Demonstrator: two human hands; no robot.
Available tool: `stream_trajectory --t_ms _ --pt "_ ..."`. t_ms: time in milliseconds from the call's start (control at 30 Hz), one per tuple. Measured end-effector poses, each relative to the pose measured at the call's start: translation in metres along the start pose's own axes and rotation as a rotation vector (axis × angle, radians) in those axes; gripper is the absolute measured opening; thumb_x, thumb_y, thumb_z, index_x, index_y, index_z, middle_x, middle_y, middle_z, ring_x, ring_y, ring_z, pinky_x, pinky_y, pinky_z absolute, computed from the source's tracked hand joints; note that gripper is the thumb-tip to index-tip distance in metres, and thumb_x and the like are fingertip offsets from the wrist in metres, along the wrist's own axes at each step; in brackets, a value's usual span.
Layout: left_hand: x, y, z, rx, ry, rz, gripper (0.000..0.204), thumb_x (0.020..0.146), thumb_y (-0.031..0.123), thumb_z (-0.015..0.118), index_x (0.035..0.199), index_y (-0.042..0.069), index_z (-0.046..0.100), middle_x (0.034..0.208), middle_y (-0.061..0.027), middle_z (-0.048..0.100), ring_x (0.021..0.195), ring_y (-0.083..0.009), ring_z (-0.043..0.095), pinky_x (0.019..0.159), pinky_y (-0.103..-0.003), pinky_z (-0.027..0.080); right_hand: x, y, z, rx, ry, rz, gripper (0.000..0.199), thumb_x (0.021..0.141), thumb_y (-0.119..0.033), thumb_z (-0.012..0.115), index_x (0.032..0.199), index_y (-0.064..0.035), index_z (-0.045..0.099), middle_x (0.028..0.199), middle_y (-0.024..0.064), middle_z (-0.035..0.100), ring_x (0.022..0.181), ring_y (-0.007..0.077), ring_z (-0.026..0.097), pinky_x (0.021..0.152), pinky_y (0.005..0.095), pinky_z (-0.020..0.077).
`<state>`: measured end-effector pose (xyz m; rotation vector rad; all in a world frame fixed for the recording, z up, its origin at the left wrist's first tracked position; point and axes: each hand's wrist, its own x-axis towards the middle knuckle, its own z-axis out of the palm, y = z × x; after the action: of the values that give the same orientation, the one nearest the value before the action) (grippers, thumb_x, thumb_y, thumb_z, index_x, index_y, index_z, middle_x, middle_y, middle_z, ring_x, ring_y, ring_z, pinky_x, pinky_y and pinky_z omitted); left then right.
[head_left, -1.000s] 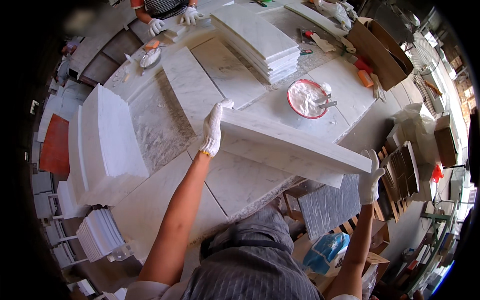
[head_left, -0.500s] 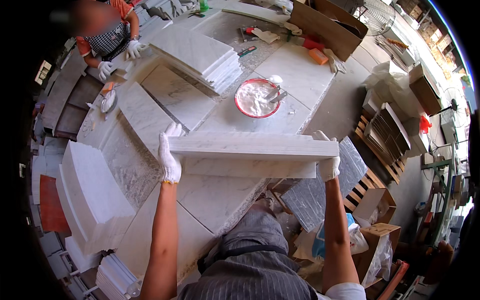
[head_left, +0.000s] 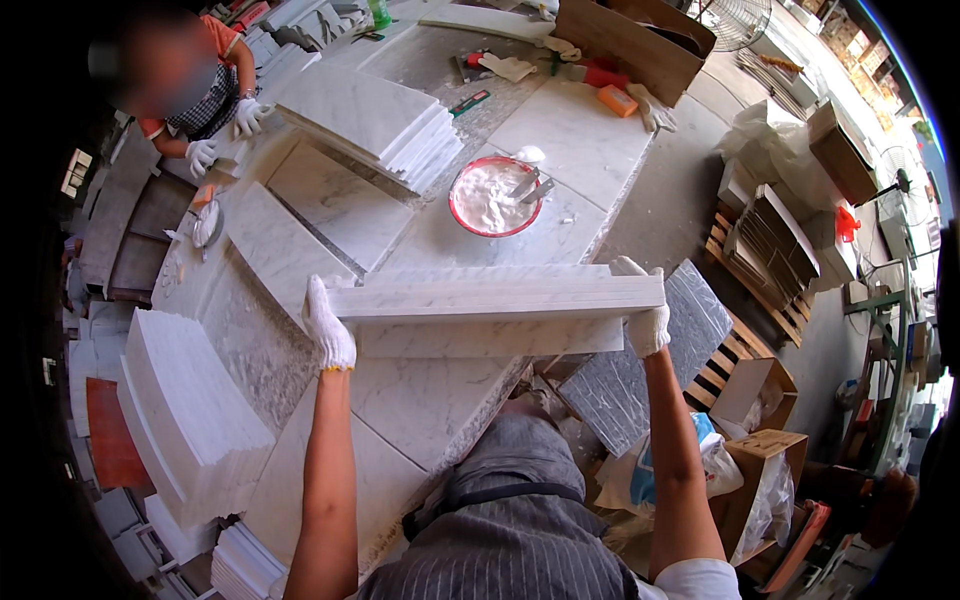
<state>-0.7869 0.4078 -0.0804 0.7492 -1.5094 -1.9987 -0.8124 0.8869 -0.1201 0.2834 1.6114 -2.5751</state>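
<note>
Marble slab (head_left: 490, 310), long and white, hangs level above the table (head_left: 420, 400), gripped at both ends. At its nine o'clock end the gloved left hand (head_left: 328, 328) wraps the edge, fingers curled shut on the stone; at three o'clock the gloved right hand (head_left: 645, 318) clamps the other end. Toward twelve o'clock from the slab sits a red bowl (head_left: 495, 196) of white paste, with a stack of marble tiles (head_left: 375, 125) at eleven.
</note>
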Motion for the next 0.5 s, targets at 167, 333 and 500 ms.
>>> stream_trajectory --t_ms 167,333,500 --pt "0.001 0.001 -0.002 0.010 -0.008 0.037 0.033 0.098 0.034 0.055 0.087 0.003 0.061 0.084 -0.0069 0.064 0.079 -0.0192 0.061 0.077 -0.034 0.049 -0.018 -0.029 0.000 -0.229 -0.082 -0.142 0.095 0.092 -0.074 0.018 0.150 0.0009 0.027 0.148 0.0181 0.041 0.139 0.0269 0.036 0.116 0.0391 0.0241" --pt "-0.001 0.004 0.001 0.041 -0.030 0.056 0.035 0.099 0.036 0.053 0.085 0.004 0.060 0.080 -0.0080 0.064 0.077 -0.0201 0.061 0.076 -0.035 0.048 -0.032 -0.057 -0.014 -0.541 -0.231 -0.195 0.125 0.065 -0.082 0.057 0.154 -0.0040 0.016 0.153 0.0197 0.033 0.144 0.0301 0.027 0.118 0.0431 0.0185" --pt "-0.002 0.006 -0.002 0.056 0.001 -0.002 0.036 0.099 0.037 0.052 0.086 0.005 0.060 0.082 -0.0092 0.065 0.079 -0.0210 0.061 0.079 -0.035 0.048 -0.015 -0.059 -0.017 -0.770 -0.281 -0.102 0.123 0.053 -0.056 0.089 0.149 -0.0093 0.028 0.147 0.0146 0.042 0.136 0.0289 0.042 0.112 0.0424 0.0348"
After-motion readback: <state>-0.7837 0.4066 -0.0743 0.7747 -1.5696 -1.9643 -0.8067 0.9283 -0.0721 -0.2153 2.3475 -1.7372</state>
